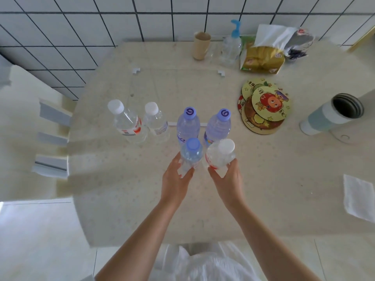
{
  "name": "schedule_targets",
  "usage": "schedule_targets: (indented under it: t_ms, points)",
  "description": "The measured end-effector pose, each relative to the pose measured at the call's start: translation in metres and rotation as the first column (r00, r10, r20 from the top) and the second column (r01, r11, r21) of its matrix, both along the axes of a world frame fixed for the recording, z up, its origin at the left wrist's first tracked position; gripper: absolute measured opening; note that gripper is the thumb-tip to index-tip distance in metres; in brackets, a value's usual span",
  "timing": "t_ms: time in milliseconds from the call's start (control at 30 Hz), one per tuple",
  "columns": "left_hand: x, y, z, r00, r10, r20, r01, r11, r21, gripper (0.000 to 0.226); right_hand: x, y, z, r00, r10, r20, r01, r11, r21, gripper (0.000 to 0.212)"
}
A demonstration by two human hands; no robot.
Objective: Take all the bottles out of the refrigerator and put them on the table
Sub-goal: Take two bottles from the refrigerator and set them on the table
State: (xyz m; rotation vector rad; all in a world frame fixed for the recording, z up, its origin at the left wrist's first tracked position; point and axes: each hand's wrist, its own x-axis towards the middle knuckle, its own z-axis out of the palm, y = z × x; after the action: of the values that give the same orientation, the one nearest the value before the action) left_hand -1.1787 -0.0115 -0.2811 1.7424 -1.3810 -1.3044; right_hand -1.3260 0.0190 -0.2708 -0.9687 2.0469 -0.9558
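Observation:
Several plastic water bottles are on the beige table. My left hand grips a blue-capped bottle upright, near the table's middle. Beside it, my right hand grips a white-capped bottle with a red label. Just behind them stand two purple-capped bottles. Further left stand two white-capped clear bottles. The refrigerator is out of view.
At the back stand a paper cup, a pump dispenser and a tissue pack. Round cartoon coasters and an open flask sit to the right, a white cloth at the right edge, a chair to the left.

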Motion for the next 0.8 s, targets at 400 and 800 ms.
schedule_targets:
  t_ms: [400,800]
  points:
    - [0.031,0.035,0.033,0.999,-0.024,-0.04,0.019,0.992,-0.121,0.03,0.023,0.051,0.026,0.999,-0.028,-0.031,0.025,0.997,-0.069,0.051]
    - [0.055,0.173,0.027,0.987,0.158,0.013,-0.156,0.984,-0.083,0.023,0.019,0.156,0.018,0.966,0.257,0.03,-0.256,0.966,-0.032,0.031]
